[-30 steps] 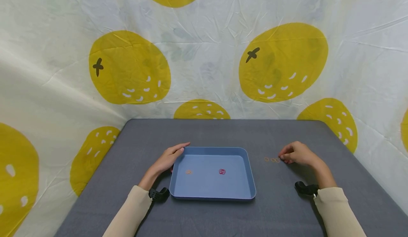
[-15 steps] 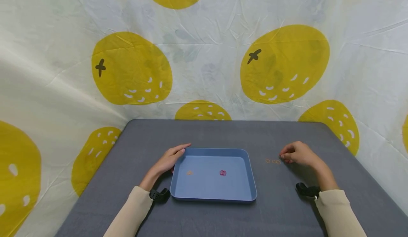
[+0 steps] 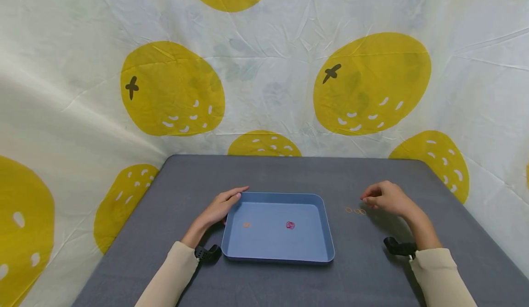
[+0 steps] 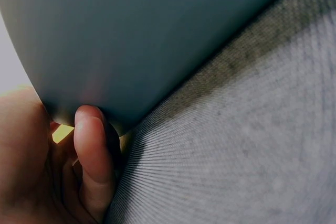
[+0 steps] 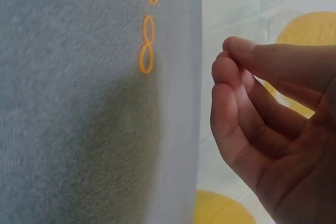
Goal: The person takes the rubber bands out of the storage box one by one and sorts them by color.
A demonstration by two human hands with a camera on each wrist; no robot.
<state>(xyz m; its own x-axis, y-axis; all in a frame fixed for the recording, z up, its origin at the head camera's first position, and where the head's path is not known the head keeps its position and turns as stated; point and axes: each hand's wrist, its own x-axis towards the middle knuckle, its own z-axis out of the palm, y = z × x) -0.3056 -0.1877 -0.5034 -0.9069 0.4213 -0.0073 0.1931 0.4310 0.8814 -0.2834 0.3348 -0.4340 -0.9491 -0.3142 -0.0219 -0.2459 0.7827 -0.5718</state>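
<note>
Head view: blue tray [image 3: 278, 252] at centre of the grey counter [image 3: 289, 174]; a red band [image 3: 290, 225] and a pale orange band [image 3: 246, 225] lie inside. Left hand [image 3: 218, 207] rests on the tray's far-left corner, fingers straight. Right hand [image 3: 384, 197] hovers, fingers loosely curled, just right of three orange rubber bands [image 3: 355, 211].

Left wrist view: thumb [image 4: 94, 156] against the tray wall [image 4: 147, 40].

Right wrist view: the bands [image 5: 148, 35] lie in a row on the counter; right hand [image 5: 268, 129] holds nothing, fingertips close together.
</note>
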